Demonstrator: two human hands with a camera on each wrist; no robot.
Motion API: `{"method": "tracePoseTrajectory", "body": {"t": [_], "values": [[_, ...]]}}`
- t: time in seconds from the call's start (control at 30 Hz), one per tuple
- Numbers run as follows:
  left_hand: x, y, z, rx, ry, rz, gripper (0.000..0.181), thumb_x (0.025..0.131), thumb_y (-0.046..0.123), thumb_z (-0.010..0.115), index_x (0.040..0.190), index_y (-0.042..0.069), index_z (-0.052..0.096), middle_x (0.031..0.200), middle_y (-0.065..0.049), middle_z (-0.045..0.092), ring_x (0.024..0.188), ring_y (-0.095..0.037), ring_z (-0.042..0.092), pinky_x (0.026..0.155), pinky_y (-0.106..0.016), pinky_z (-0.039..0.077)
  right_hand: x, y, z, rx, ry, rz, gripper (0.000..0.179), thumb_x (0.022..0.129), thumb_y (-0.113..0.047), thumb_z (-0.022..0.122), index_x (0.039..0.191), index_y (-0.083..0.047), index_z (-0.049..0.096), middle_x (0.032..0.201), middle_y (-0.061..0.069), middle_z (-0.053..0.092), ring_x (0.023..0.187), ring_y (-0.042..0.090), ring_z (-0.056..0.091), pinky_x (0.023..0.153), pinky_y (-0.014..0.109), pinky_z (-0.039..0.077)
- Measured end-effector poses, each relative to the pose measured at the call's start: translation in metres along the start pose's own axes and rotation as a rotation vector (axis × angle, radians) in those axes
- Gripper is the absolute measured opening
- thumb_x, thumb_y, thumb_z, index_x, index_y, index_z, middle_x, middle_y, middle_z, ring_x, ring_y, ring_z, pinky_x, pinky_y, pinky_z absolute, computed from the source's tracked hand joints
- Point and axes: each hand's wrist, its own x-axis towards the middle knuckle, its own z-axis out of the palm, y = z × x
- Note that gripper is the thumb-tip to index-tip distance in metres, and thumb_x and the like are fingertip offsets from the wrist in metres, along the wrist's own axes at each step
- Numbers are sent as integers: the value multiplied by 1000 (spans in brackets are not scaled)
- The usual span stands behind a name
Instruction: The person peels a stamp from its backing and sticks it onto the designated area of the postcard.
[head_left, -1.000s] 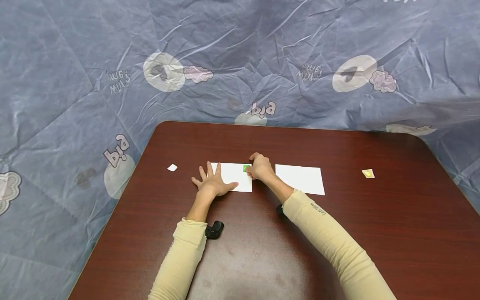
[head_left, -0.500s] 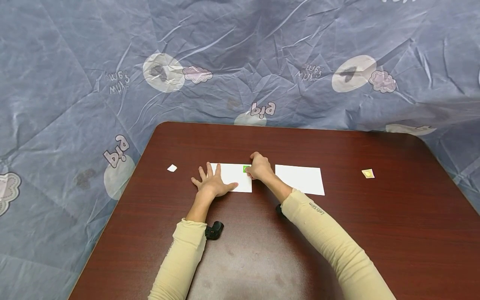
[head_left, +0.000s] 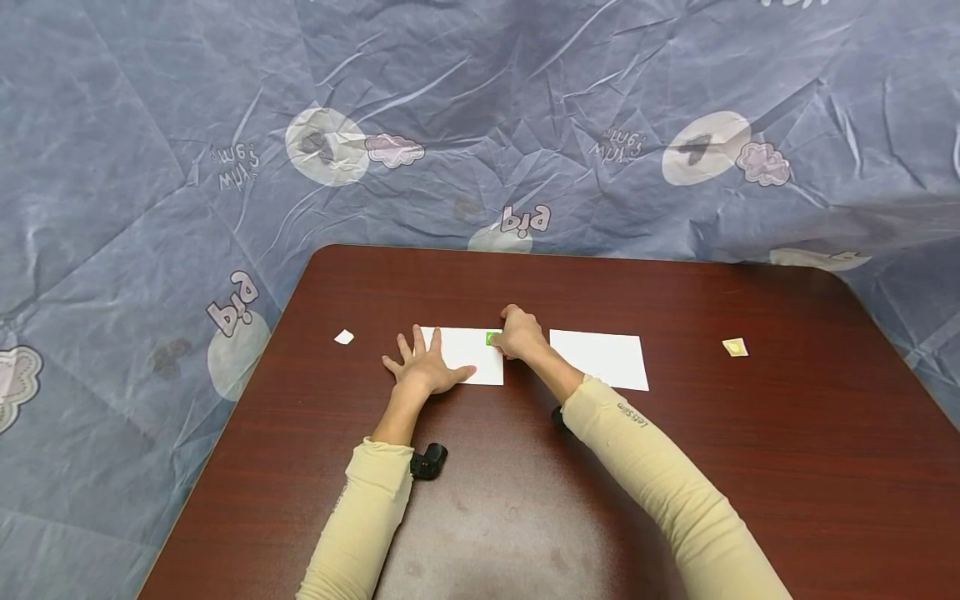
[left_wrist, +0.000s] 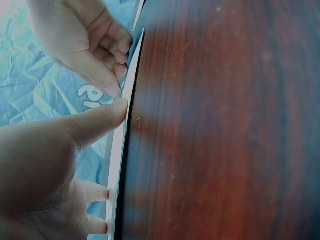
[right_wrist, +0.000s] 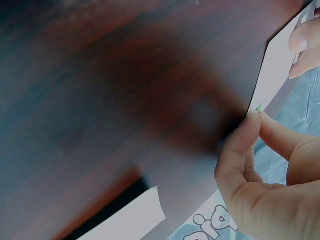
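Observation:
In the head view my left hand (head_left: pixel 429 367) lies with fingers spread on a white sheet of paper (head_left: pixel 483 367), thumb stretched along its near side. A small green square sticker (head_left: pixel 491 338) with a paler middle sits at that sheet's far right corner. My right hand (head_left: pixel 521 335) has its thumb and index finger pinched together at this corner, right on the sticker. Close up in the right wrist view, a sliver of the green sticker (right_wrist: pixel 259 107) shows at the pinching fingertips. The left thumb (left_wrist: pixel 107 120) points toward the right fingertips in the left wrist view.
A second white sheet (head_left: pixel 600 360) lies to the right of my right hand. Far right is a small pale square with a yellow shape (head_left: pixel 736 347); a small white scrap (head_left: pixel 344 337) lies on the left. Behind the brown table (head_left: pixel 480 279) hangs a blue printed cloth (head_left: pixel 480 125).

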Motion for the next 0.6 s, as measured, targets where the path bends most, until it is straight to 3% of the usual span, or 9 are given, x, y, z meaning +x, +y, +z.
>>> {"method": "tracePoseTrajectory", "body": {"t": [0.23, 0.37, 0.43, 0.6], "values": [[0, -1, 1, -4, -4, -2, 98, 87, 63, 58, 157, 15, 8, 159, -18, -9, 143, -42, -12, 106, -68, -1, 2, 2, 0, -4, -24, 28, 57, 91, -14, 69, 140, -2, 42, 83, 10, 63, 64, 16, 62, 54, 24, 52], [1, -1, 1, -2, -7, -5, 98, 87, 63, 57, 157, 16, 7, 159, -17, -10, 143, -42, -12, 107, -68, -1, 4, 3, -1, -3, -20, 27, 57, 92, -16, 67, 141, -3, 42, 97, 16, 64, 64, 17, 62, 54, 25, 53], [1, -1, 0, 1, -8, -7, 98, 87, 64, 57, 157, 16, 7, 159, -17, -10, 143, -42, -12, 107, -68, -1, 2, 3, -1, -32, 1, 20, 54, 94, -21, 65, 140, -3, 42, 104, 17, 65, 66, 21, 64, 58, 28, 54], [0, 1, 0, 15, -8, -13, 97, 87, 64, 57, 157, 16, 7, 160, -17, -9, 143, -42, -11, 107, -68, 1, 1, 4, 2, -181, 100, 0, 51, 97, -36, 57, 138, -7, 46, 122, 17, 60, 100, 35, 62, 82, 45, 48]]}}
